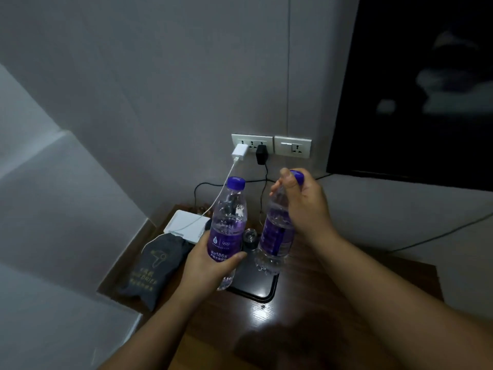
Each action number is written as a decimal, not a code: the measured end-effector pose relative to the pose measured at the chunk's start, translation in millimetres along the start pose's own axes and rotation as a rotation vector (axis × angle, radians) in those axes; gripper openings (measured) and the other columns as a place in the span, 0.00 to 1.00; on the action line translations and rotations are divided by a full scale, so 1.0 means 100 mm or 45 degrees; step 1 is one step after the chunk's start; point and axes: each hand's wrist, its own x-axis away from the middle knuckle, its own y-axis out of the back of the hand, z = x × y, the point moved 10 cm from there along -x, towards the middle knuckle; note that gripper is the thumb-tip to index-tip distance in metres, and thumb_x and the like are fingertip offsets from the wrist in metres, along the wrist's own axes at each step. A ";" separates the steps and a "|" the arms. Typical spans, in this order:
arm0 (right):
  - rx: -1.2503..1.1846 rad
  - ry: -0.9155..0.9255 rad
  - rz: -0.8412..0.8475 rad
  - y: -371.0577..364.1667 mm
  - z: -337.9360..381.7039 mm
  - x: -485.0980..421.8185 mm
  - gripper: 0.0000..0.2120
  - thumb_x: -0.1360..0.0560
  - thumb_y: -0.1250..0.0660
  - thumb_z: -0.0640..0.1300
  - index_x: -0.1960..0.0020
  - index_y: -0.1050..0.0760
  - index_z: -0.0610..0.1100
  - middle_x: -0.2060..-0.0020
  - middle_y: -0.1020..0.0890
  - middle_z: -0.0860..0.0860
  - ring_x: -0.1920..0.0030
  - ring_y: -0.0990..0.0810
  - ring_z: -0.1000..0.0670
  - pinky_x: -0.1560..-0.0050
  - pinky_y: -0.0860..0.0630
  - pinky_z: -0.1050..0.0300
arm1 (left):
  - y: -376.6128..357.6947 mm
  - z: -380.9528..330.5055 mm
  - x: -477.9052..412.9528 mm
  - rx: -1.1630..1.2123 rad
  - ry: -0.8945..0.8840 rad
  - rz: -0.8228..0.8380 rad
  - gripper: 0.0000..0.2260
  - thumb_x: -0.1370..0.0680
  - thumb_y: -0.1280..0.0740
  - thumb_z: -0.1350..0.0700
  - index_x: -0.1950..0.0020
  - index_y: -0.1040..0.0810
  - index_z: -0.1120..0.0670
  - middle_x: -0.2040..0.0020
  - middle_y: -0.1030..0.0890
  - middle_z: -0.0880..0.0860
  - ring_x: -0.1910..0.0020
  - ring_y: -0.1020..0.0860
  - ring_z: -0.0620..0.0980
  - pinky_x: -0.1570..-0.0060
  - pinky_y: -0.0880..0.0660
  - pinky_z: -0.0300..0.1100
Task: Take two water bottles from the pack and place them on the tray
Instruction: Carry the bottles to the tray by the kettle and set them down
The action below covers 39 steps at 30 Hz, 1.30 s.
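Observation:
Two clear water bottles with purple labels and purple caps are in my hands above a black tray (260, 291) on the wooden table. My left hand (205, 265) grips the left bottle (226, 231) around its lower body, upright, over the tray's left edge. My right hand (304, 204) holds the right bottle (274, 236) by its neck and cap; its base hangs just over the tray, slightly tilted. The pack is out of view.
A small glass (250, 235) stands on the tray between the bottles. A grey hair-dryer bag (152, 265) and a white box (186, 227) lie left of the tray. Wall sockets (252, 144) with chargers and cables are behind. A dark TV screen (416, 89) hangs at right.

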 end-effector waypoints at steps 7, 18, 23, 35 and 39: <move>0.219 0.003 -0.244 -0.36 -0.12 0.33 0.17 0.22 0.38 0.64 0.52 0.23 0.50 0.59 0.14 0.50 0.57 0.15 0.52 0.51 0.17 0.47 | 0.08 0.55 -0.36 0.083 -0.097 0.209 0.25 0.37 0.18 0.42 0.46 0.26 0.31 0.48 0.16 0.41 0.50 0.19 0.31 0.58 0.25 0.25; 0.376 -0.006 -0.352 -0.67 -1.25 0.33 0.22 0.26 0.39 0.70 0.51 0.24 0.52 0.60 0.15 0.52 0.60 0.15 0.54 0.56 0.17 0.47 | -0.68 1.62 -0.86 0.427 -0.116 0.250 0.32 0.35 0.17 0.54 0.36 0.26 0.40 0.44 0.16 0.40 0.46 0.16 0.40 0.53 0.22 0.28; 0.445 0.085 -0.340 -0.75 -2.20 0.25 0.25 0.26 0.41 0.70 0.52 0.25 0.48 0.62 0.17 0.45 0.62 0.18 0.49 0.58 0.22 0.47 | -1.28 2.31 -1.12 0.459 -0.136 0.155 0.34 0.33 0.18 0.60 0.37 0.29 0.36 0.43 0.17 0.36 0.46 0.17 0.37 0.52 0.22 0.28; 0.419 0.214 -0.306 -0.80 -3.73 0.06 0.21 0.26 0.40 0.68 0.54 0.26 0.50 0.60 0.15 0.46 0.59 0.16 0.47 0.58 0.21 0.49 | -2.04 3.39 -1.55 0.435 -0.247 -0.030 0.29 0.34 0.18 0.67 0.43 0.26 0.43 0.50 0.15 0.44 0.54 0.17 0.33 0.57 0.23 0.28; 0.406 0.284 -0.313 -0.81 -3.86 0.08 0.19 0.25 0.39 0.68 0.55 0.27 0.52 0.60 0.15 0.48 0.60 0.16 0.48 0.60 0.22 0.54 | -2.16 3.49 -1.59 0.449 -0.282 -0.036 0.29 0.34 0.18 0.67 0.42 0.26 0.45 0.50 0.15 0.44 0.55 0.17 0.32 0.58 0.24 0.26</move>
